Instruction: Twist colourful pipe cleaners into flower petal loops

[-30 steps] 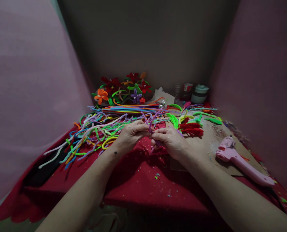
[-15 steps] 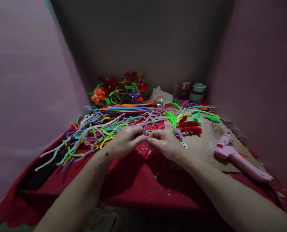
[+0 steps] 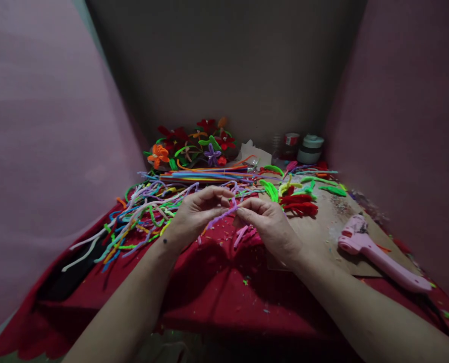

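Between my two hands is a purple pipe cleaner (image 3: 221,217), bent, with one strand slanting down to the left under my left palm. My right hand (image 3: 270,224) pinches it between thumb and fingertips. My left hand (image 3: 198,214) has its fingers curled round the same pipe cleaner from the other side, the tips close to my right fingertips. Below the hands, pink pipe cleaner pieces (image 3: 241,236) lie on the red cloth (image 3: 217,297). Left of my left hand spreads a tangle of coloured pipe cleaners (image 3: 145,214).
A pink glue gun (image 3: 379,254) lies on a cardboard sheet (image 3: 319,242) at the right, near red petal shapes (image 3: 299,205) and green leaves (image 3: 270,190). Behind stand pipe cleaner flowers (image 3: 194,143), a straight bundle of pipe cleaners (image 3: 205,174) and a lidded container (image 3: 310,149).
The purple pipe cleaner, upright before, now bends with a strand slanting down to the left. My left fingers have lifted slightly and opened a little. The view has shifted slightly.
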Demonstrator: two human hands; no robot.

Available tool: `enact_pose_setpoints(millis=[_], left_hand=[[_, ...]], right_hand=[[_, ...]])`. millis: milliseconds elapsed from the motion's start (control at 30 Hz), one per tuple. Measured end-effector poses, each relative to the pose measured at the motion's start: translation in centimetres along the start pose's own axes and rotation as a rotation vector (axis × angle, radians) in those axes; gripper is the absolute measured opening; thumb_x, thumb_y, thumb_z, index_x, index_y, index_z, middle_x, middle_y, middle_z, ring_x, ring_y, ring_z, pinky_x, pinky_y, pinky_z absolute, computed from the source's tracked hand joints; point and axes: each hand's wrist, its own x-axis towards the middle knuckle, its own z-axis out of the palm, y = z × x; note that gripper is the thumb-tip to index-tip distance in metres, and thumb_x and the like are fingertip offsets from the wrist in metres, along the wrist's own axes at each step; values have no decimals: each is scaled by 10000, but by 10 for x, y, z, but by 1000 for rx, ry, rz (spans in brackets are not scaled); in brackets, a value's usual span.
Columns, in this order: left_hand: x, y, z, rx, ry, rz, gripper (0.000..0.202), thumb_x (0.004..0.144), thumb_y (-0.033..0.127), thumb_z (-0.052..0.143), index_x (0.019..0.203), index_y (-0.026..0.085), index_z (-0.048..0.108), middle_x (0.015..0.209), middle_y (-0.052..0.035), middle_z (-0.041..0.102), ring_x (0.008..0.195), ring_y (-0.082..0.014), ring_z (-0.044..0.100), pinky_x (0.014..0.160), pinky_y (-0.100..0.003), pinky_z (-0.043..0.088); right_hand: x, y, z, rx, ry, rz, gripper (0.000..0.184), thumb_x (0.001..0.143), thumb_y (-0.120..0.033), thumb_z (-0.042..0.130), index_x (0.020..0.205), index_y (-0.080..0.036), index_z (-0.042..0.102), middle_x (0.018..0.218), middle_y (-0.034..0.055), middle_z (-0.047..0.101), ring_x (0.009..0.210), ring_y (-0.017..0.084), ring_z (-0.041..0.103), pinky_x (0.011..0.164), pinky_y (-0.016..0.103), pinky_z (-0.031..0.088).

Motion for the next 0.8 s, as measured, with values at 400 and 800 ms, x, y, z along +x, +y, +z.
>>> enact_pose_setpoints(millis=[400, 800], left_hand=[[1, 1, 1, 511, -95, 87, 220, 837, 290, 483, 680, 145, 534, 641, 20, 491, 633, -103, 452, 629, -231, 394], [1, 1, 0, 670, -127, 365, 99, 828, 227, 504, 762, 163, 540, 827, -37, 553, 827, -149, 465, 756, -273, 382]], right_hand=[[-8, 7, 3, -619, 24, -389, 177, 778, -155, 497, 605, -154, 534, 581, -1, 502, 567, 106, 445, 579, 255, 336], [-2, 7, 4, -80, -66, 11, 189, 769, -292, 562, 642, -152, 569, 570, -6, 558, 522, 101, 504, 522, 232, 397]])
